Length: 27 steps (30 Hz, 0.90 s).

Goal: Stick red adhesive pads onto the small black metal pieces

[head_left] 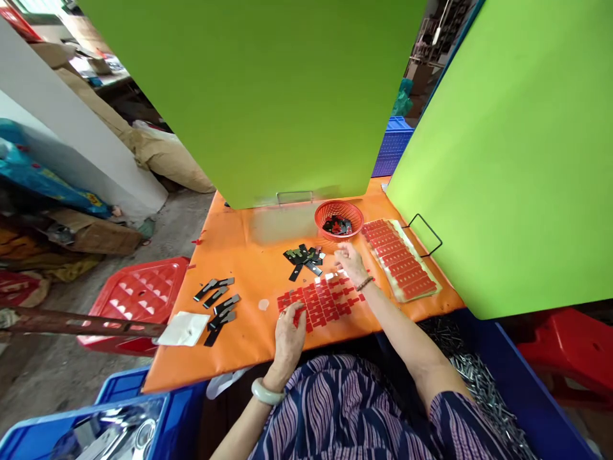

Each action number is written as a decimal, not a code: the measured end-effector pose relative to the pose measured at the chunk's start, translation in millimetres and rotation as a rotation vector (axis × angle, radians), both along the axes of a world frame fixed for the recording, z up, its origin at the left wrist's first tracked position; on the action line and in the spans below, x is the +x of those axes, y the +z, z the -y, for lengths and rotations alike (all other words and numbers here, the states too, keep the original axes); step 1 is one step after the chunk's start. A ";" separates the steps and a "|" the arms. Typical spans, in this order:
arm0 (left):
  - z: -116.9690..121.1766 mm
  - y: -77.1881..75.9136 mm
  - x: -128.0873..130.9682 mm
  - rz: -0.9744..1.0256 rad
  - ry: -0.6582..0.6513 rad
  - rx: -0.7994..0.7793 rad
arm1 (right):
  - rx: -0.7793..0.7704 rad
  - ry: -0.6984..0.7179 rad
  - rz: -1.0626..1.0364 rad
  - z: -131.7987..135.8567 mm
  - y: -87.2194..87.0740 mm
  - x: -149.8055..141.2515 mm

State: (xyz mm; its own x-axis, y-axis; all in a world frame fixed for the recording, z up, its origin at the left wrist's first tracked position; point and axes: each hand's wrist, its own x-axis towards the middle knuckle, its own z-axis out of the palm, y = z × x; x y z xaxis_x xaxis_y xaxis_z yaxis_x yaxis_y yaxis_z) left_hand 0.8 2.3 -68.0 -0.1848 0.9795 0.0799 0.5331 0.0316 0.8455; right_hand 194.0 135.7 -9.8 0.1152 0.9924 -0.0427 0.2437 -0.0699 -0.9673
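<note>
My left hand (289,333) touches the red sheet (322,302); I can't tell either hand's finger grip; a drifting right hand (352,263) could scatter black strips (301,258).

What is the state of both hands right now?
Left hand: fingers bent over rows of flat red pieces; grip unclear.
Right hand: curled near their far edge; grip unclear.

Navy top (330,402) w/ pink waves; pale bangle (267,393), dk bracelet (364,283).
</note>
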 end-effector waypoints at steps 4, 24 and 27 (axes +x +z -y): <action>-0.9 -13.3 -2.5 -0.234 -0.133 0.137 | 0.061 0.023 0.117 39.6 -23.5 6.4; -6.8 -9.8 -14.8 -0.761 -0.308 -0.077 | 0.231 0.179 0.803 107.9 -81.5 54.2; -9.4 -9.5 -15.3 -0.773 -0.296 -0.076 | 0.231 0.185 0.825 108.5 -82.8 51.6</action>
State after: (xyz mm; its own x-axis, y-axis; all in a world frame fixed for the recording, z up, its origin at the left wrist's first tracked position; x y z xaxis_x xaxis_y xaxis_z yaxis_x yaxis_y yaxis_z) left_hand -14.5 11.7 -77.5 0.1616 0.9868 0.0101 0.9579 -0.1594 0.2387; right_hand 245.5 27.2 -92.6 -0.1433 0.9717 0.1880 0.8597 0.2163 -0.4628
